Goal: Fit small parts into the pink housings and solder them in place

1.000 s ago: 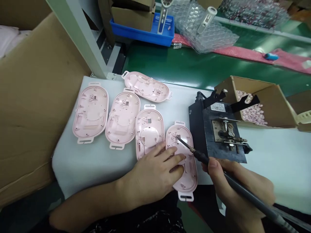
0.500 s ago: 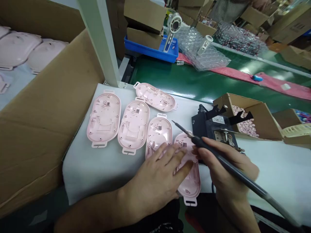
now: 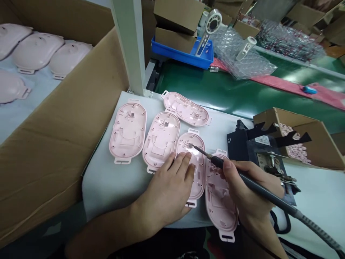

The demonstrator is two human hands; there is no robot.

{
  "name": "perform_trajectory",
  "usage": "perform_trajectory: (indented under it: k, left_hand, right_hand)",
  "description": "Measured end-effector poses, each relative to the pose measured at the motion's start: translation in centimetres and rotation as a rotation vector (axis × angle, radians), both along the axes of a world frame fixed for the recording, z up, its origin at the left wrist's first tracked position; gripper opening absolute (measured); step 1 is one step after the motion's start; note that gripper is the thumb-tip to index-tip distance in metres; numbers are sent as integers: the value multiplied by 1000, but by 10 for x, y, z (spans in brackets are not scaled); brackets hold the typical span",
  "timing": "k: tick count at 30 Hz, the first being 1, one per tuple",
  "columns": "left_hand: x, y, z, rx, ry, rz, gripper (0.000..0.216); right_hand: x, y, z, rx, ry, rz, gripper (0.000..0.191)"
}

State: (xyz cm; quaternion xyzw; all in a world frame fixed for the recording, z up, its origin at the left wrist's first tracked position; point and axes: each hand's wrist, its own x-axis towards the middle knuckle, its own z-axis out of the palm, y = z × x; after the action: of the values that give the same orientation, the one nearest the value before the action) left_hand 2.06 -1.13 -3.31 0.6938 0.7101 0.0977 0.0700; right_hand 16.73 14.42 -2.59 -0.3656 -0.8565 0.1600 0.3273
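Observation:
My right hand [image 3: 256, 190] grips a black soldering iron [image 3: 250, 183], its cable trailing off to the lower right. The iron's thin tip is at the small dark square opening near the top of a pale pink plastic shell [image 3: 198, 172]; whether it touches cannot be told. My left hand [image 3: 167, 196] lies flat on that shell's left part, fingers stretched out, hiding some of it. Under my right hand is another pink shell [image 3: 219, 201], partly covered. Two more shells, one in the middle [image 3: 161, 138] and one at the left [image 3: 128, 131], lie hollow side up.
Behind them a further shell [image 3: 187, 108] lies crosswise. A black stand with forked arms [image 3: 250, 151] and a carton of small pink parts [image 3: 323, 144] stand right. A large cardboard box [image 3: 67, 118] holding shells borders the left, beside a post [image 3: 130, 46]. A green conveyor [image 3: 188, 79] runs behind.
My left hand has shifted left, onto the neighbouring shell. The iron's tip has come down from above the shells to that shell's upper part. The whole view has swung left.

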Motion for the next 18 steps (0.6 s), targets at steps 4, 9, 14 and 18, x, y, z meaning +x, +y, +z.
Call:
perform_trajectory:
  k: [4, 9, 14, 18]
  left_hand:
    - [0, -2, -1, 4, -11, 4, 98]
    - [0, -1, -1, 9, -8, 7, 96]
    - [0, 0, -1, 1, -21, 7, 96]
    - [-1, 0, -3, 7, -21, 5, 97]
  right_hand:
    - [0, 1, -1, -11, -25, 32, 21]
    - [-1, -1, -1, 1, -24, 37, 22]
    - [-3, -2, 0, -11, -38, 36, 23]
    - [-2, -1, -2, -5, -32, 40, 23]
